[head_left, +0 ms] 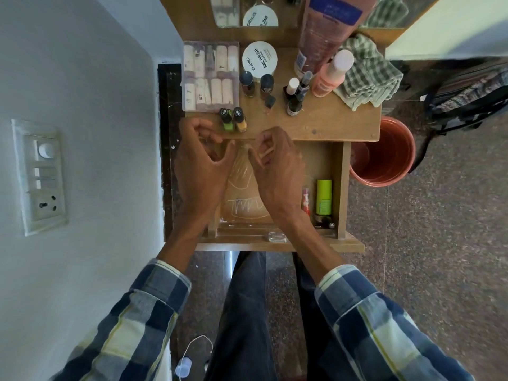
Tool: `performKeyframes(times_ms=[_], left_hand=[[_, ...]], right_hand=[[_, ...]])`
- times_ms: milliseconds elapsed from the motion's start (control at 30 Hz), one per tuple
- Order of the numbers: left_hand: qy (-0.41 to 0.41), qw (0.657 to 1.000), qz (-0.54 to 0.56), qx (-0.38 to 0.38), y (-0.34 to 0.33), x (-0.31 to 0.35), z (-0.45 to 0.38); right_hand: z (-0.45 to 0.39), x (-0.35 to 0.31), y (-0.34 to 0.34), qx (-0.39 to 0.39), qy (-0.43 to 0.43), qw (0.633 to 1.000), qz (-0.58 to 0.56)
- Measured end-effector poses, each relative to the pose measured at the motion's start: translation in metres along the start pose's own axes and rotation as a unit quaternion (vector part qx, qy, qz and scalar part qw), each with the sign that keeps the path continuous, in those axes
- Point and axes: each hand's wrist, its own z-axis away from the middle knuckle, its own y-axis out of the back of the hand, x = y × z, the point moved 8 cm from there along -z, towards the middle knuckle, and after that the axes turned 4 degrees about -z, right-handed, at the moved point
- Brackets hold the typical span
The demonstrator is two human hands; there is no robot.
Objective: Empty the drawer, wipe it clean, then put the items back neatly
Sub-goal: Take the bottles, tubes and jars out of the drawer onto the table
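The wooden drawer [338, 188] is pulled out under the tabletop, and white scribbles mark its bare floor. A green tube [323, 198], a red tube [306, 200] and small dark bottles [327, 224] lie along its right side. A small clear piece [276, 237] rests at the front rail. My right hand [277, 166] hovers over the drawer's back and pinches a thin pale stick [265, 155]. My left hand [200, 160] is beside it with fingers curled; I cannot make out whether it holds anything.
On the tabletop [335, 125] stand a clear box of pale tubes [210, 75], a white nail-polish tub [259, 59], several small polish bottles [233, 119], a peach bottle [332, 72], a pink tube [324, 31] and a checked cloth [368, 72]. A red bucket [384, 152] stands to the right, a wall to the left.
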Motion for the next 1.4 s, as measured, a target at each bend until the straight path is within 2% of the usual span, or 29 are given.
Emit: performKeyframes(times_ms=[133,233,333,433,567,767,1067,1400], left_hand=[[0.033,0.999,-0.019,-0.013,-0.015,-0.013,0.03],[0.036,0.992,-0.027,-0.115,-0.05,-0.022,0.058],[0.042,0.969,-0.045,-0.238,-0.097,-0.028,0.088],[0.003,0.952,-0.101,-0.288,-0.127,-0.018,0.113],[-0.029,0.945,-0.137,-0.295,-0.149,-0.004,0.128],[-0.04,0.936,-0.183,-0.299,-0.174,0.002,0.134],[-0.064,0.925,-0.253,-0.277,-0.189,0.006,0.131],[-0.079,0.907,-0.319,-0.263,-0.198,0.007,0.132]], right_hand=[[0.018,0.032,0.022,-0.03,-0.026,0.995,0.09],[0.026,0.058,0.045,-0.048,-0.042,0.986,0.157],[0.028,0.083,0.063,-0.116,-0.056,0.961,0.243],[0.032,0.102,0.078,-0.166,-0.077,0.932,0.311],[0.044,0.117,0.093,-0.177,-0.085,0.907,0.373],[0.066,0.127,0.095,-0.193,-0.102,0.905,0.366],[0.08,0.13,0.086,-0.231,-0.103,0.877,0.409],[0.062,0.118,0.098,-0.172,-0.11,0.918,0.34]])
